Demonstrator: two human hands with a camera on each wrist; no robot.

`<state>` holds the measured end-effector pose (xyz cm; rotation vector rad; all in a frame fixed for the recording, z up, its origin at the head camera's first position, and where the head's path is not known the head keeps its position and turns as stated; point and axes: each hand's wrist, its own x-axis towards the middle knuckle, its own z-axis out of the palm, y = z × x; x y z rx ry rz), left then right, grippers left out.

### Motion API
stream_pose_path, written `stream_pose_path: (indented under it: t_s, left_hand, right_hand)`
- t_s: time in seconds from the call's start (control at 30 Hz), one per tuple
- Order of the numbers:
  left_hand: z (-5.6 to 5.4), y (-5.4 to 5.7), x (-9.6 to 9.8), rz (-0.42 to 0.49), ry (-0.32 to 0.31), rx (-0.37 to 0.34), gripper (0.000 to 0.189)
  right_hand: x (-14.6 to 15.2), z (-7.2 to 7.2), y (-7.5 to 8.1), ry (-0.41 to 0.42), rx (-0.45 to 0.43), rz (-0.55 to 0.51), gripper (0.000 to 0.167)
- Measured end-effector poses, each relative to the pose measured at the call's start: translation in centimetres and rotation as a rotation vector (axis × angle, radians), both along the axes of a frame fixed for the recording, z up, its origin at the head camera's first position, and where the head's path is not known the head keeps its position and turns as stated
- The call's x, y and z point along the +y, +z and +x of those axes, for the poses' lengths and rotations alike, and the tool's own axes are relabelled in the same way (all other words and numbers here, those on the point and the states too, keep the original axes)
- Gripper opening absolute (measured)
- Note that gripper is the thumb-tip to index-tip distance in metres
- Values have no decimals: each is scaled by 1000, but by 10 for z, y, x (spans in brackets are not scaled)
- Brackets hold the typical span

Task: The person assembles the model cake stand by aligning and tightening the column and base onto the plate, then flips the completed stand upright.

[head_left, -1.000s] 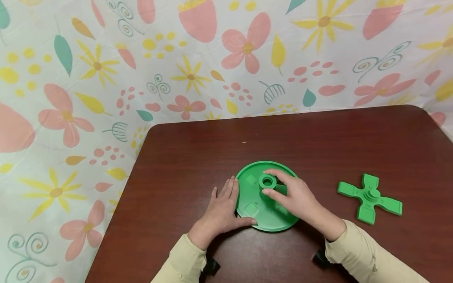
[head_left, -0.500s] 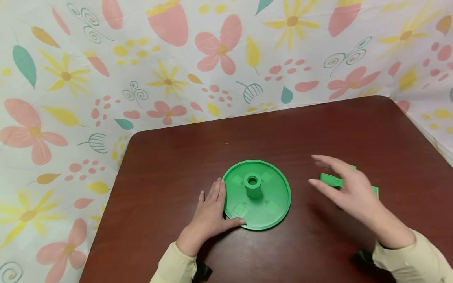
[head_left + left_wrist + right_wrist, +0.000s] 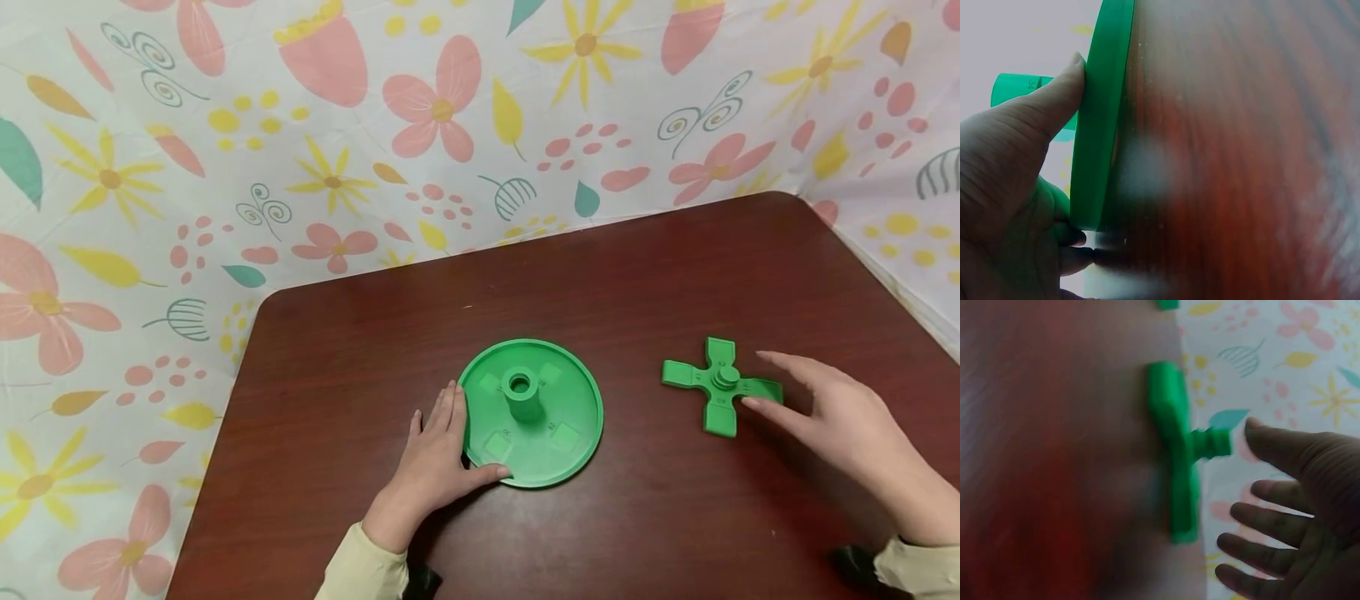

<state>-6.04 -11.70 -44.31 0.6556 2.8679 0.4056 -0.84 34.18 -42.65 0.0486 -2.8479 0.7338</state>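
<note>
**One green disc (image 3: 525, 462) and one green cross (image 3: 708, 383), well apart on the table (image 3: 637, 508)**

The disc lies near the middle of the dark red-brown table, with a raised rim and pale square patches on its face. From its centre rises an upright post (image 3: 522, 398) with a round hole in the top; the left wrist view shows the number 34 on its side.

The left hand (image 3: 429, 462) rests at the disc's near left edge. Its fingers (image 3: 452, 406) lie straight and close together along the rim, and its thumb (image 3: 487, 473) reaches over the near side; it touches the disc without wrapping round it.

To the right of the disc lies the cross, four flat arms around a short stub (image 3: 726, 377) that points up. The right hand (image 3: 847, 417) is just to the right of it, fingers (image 3: 798, 367) spread wide from the thumb and holding nothing. In the right wrist view, a gap shows between the thumb and the stub.

Pale sleeves (image 3: 363, 567) cover both forearms. Behind the table hangs a white sheet (image 3: 450, 192) printed with pink, yellow and teal flowers and leaves.
</note>
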Motion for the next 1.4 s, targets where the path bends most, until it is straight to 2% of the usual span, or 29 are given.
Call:
stream_pose_path:
  t_s: [0.27,0.5,0.7,0.9,1.03,1.23,1.4]
  left_hand:
    - [-1,1,0,-13,1,-11,124]
    - [-1,2,-1,-15,7,-17,124]
    - [-1,2,-2,-14,8,-39,124]
    - [-3,1,-2,-20,2,-47,124]
    - [-2,2,-2,-20,9,-57,124]
    - [-3,2,-3,-23,6,-61,123]
    - [-3,2,-3,-22,0,-60,123]
  right_hand:
    - [13,-5,-20,0,-72,107,58]
    - [18,-9,-22,-7,-72,174,48]
    - [17,-9,-20,-5,-65,154,39]
    - [16,-5,-9,-26,-43,60,32]
    - [11,-4,4,-22,-12,41,34]
    - [-9,-3,21,-28,58,-8,43]
    - [-27,-11,32,2,166,-63,45]
